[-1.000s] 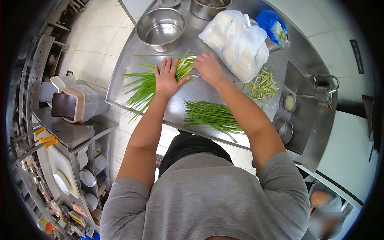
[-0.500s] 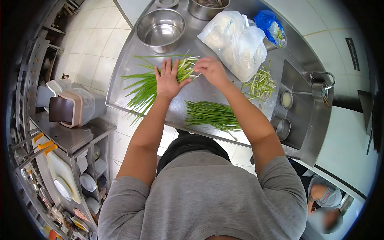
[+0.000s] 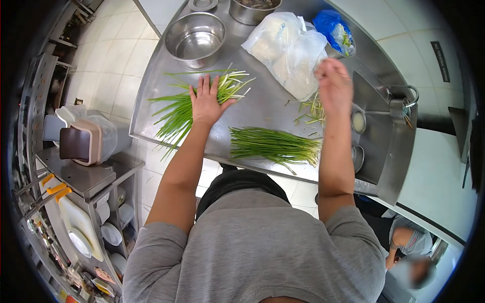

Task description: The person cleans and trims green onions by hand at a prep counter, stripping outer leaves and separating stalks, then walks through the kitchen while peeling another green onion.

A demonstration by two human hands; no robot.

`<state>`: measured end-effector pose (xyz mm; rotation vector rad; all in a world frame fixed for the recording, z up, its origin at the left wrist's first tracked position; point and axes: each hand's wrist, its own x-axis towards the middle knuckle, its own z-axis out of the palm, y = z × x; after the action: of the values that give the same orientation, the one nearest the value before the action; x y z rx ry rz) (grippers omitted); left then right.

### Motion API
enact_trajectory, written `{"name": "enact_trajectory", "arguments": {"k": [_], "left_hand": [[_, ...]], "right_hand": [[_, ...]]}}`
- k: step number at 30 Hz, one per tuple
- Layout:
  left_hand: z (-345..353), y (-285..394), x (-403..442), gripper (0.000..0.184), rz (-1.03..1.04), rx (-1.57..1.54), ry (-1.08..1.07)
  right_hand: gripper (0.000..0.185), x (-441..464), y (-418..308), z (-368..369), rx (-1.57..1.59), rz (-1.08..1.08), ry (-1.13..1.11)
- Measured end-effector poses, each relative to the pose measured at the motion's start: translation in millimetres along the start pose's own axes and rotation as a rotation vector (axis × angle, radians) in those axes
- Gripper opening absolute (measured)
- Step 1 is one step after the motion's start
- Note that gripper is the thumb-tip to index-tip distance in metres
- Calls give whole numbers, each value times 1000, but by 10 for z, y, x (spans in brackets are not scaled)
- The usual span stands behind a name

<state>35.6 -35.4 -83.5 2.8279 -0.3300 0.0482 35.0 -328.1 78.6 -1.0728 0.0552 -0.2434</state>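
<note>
My left hand [image 3: 207, 103] lies flat with fingers spread on a loose fan of thin spring onions [image 3: 174, 113], their white ends pointing right. My right hand [image 3: 334, 86] is raised on the right, beside the white plastic bag [image 3: 290, 55] and above a pile of pale trimmings [image 3: 314, 108]. Motion blurs its fingers, so I cannot make out whether they hold anything. A second, neatly lined-up bunch of spring onions [image 3: 273, 144] lies along the near edge of the steel table [image 3: 257, 108].
A steel bowl [image 3: 194, 43] and a filled steel pot [image 3: 250, 11] stand at the back. A blue bag [image 3: 328, 22] is behind the white one. At right is a sink [image 3: 379, 136] with a tap [image 3: 411, 93] and small bowls. Another person [image 3: 409, 240] is at lower right.
My right hand has left the white ends of the spring onions and swung right, over the trimmings. My left hand stays flat on the fanned bunch. The view has shifted slightly.
</note>
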Motion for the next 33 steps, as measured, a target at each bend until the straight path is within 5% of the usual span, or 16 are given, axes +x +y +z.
{"name": "enact_trajectory", "arguments": {"k": [2, 5, 8, 10, 11, 12, 13, 18, 24, 33], "left_hand": [[-7, -2, 0, 90, 9, -1, 14], [-31, 8, -10, 90, 26, -17, 42], [-62, 24, -26, 93, 35, -27, 33], [-43, 2, -16, 94, 48, -12, 43], [-43, 1, -38, 94, 45, -11, 43], [-39, 10, -42, 94, 44, -10, 41], [-38, 21, -28, 94, 44, -10, 44], [21, 15, -13, 95, 41, 48, 47], [46, 3, -24, 94, 35, 66, 38], [45, 11, -10, 92, 29, 62, 46]], "right_hand": [[23, -95, -352, -238, -168, -141, 90], [31, -190, -421, -946, -1291, -138, 228], [36, -376, -80, -1104, -1935, -230, 202], [31, -420, 231, -625, -1441, 118, 187], [28, -443, 444, -394, -1231, 74, 41], [23, -440, 614, -133, -1320, 0, -146], [21, -403, 858, 20, -1386, -374, -328], [16, -181, 1435, 541, -1548, -433, -779], [13, -147, 1589, 548, -1681, -528, -875], [11, -22, 1736, 432, -1489, -321, -786]]}}
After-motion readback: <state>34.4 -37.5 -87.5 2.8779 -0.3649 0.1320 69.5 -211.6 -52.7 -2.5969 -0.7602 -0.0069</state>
